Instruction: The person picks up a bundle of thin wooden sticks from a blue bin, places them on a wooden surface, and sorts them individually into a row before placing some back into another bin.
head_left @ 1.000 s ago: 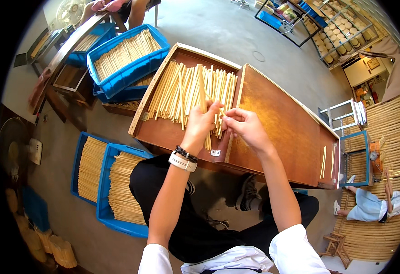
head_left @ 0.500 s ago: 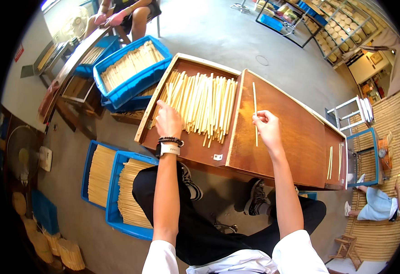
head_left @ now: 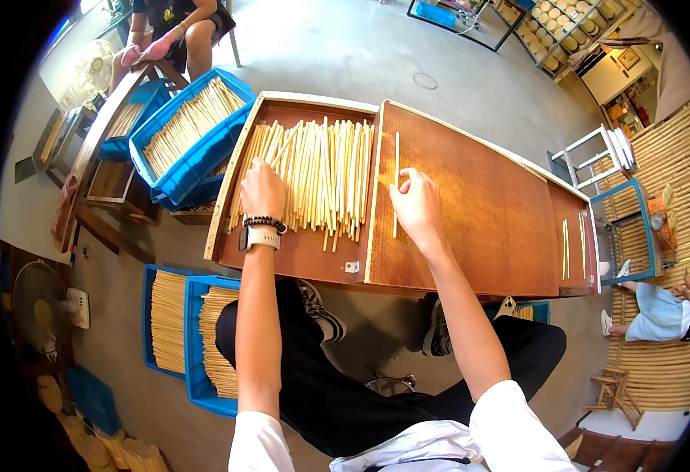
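Note:
My right hand (head_left: pixel 419 206) pinches a thin pale wooden stick (head_left: pixel 397 155) between thumb and fingers. The stick lies lengthwise, close to the left edge of a brown wooden board (head_left: pixel 479 197); I cannot tell whether it touches the surface. To the left is a shallow wooden tray (head_left: pixel 298 257) holding a layer of similar sticks (head_left: pixel 325 177). My left hand (head_left: pixel 263 193) is over the tray's left side with its fingers curled together. One slanted stick (head_left: pixel 284 147) runs from beside those fingertips; whether they grip it is hidden.
Blue crates full of sticks stand beyond the tray (head_left: pixel 184 177) and beside my left knee (head_left: pixel 191 346). A few sticks (head_left: pixel 566 248) lie in a recess at the board's right end. A person in pink gloves (head_left: pixel 156 49) sits at the far left; another person (head_left: pixel 645 311) is at the right.
The view has shifted, so the tray and board appear farther left. My left hand has closed its fingers at the sticks. My right hand still pinches its stick over the board.

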A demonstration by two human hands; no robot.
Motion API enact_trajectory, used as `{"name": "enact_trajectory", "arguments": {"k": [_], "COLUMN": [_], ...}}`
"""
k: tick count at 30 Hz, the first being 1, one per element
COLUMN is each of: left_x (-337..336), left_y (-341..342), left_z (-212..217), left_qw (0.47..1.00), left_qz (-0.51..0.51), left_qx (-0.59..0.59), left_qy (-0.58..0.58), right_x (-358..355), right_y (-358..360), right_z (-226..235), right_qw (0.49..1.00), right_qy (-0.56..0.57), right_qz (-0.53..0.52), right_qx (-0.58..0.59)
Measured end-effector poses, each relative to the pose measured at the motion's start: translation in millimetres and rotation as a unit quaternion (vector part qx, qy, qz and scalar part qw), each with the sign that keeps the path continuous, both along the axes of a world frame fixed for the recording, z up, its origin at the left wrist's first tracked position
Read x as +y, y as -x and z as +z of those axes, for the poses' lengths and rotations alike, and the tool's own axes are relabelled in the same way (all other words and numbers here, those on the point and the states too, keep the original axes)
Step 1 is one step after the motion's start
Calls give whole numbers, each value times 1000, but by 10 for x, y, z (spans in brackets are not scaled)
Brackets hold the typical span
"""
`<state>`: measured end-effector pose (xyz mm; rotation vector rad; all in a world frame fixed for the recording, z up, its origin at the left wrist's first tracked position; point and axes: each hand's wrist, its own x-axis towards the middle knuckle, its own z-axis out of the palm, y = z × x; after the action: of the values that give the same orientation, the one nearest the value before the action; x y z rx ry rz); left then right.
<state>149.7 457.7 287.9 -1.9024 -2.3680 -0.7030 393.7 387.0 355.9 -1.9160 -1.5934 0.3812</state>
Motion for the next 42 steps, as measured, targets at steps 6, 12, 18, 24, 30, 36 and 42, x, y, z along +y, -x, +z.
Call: {"name": "enact_trajectory", "arguments": {"k": [6,12,18,24,30,36,42], "left_x": [82,27,-2,-5,-2,-4,10], "left_y": [26,29,67,72,138,139,126], "left_z": [-15,77,166,198,179,200,166], "left_qw": [1000,999,997,994,992,989,982], "left_qz": [-7,-20,-33,-49,-51,-60,-84], "left_qx": [-18,-41,-66,-93,-108,-113,-126], "left_qy": [-1,4,-15,-40,-44,-78,-110], "right_x": [-18,4,17,30,102,-62,-429], "right_y": [28,-18,-34,-206,-881,-2084,-3135], "right_z": [46,-14,21,-24,-57,6,63], "right_qw": [1000,1000,999,999,996,988,964], "right_qy": [5,-4,20,14,42,69,125], "right_qz": [5,7,-10,-17,-73,-105,-143], "right_qx": [-7,-29,-24,-36,1,92,184]}}
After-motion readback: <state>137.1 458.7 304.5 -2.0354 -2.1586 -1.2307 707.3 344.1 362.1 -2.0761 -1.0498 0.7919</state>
